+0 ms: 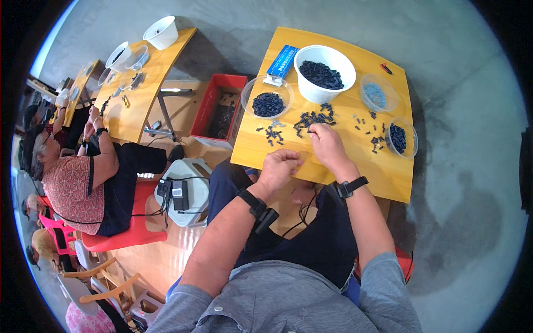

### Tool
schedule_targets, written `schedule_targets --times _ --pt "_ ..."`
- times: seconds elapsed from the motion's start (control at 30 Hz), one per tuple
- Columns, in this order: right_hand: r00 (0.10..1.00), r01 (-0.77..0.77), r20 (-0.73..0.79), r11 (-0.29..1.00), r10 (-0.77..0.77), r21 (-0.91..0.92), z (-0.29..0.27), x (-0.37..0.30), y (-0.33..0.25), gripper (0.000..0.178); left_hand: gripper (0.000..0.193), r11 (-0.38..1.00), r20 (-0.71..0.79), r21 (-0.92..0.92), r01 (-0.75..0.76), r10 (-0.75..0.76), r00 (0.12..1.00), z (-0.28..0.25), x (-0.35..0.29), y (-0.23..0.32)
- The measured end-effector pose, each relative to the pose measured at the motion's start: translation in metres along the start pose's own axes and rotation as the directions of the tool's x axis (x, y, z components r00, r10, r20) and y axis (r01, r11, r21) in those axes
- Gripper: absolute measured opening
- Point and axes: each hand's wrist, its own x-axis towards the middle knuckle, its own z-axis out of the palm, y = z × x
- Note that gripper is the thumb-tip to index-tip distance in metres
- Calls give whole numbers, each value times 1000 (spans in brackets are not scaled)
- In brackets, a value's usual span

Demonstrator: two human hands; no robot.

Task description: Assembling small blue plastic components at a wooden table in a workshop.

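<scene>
My left hand (279,170) is closed in a pinch just over the near edge of the yellow table (254,149). Whatever its fingertips hold is too small to make out. My right hand (328,146) is also closed, fingertips at the near side of a loose pile of small black plastic parts (315,119); its fingers hide what they grip. Smaller groups of black parts (273,134) and tiny silvery pieces lie to the left. More black parts (377,142) are scattered on the right.
Behind the pile stands a white bucket (317,95) of black parts, beside a blue box (283,60). Clear tubs (290,100) flank it, one holding light-blue pieces (375,96). A red crate (206,105) and grey stool (195,208) stand left. Another person (72,186) sits farther left.
</scene>
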Motion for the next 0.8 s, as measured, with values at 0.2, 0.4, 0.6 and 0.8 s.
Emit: schedule_targets --times 0.2,0.4,0.6,0.8 --pt "867 -471 364 323 339 821 -21 -26 -16 10 17 996 22 -78 -50 52 998 -4 -6 -1" --pt "902 -353 378 -146 208 924 -40 -56 -37 13 20 984 -16 -11 -176 176 984 15 -42 10" --pt "912 -360 379 -137 157 923 -49 -67 -50 14 19 967 30 -167 -194 201 979 26 -74 30" --pt "891 -448 434 409 132 795 -66 -74 -62 10 12 996 152 -24 -87 90 984 9 -83 33"
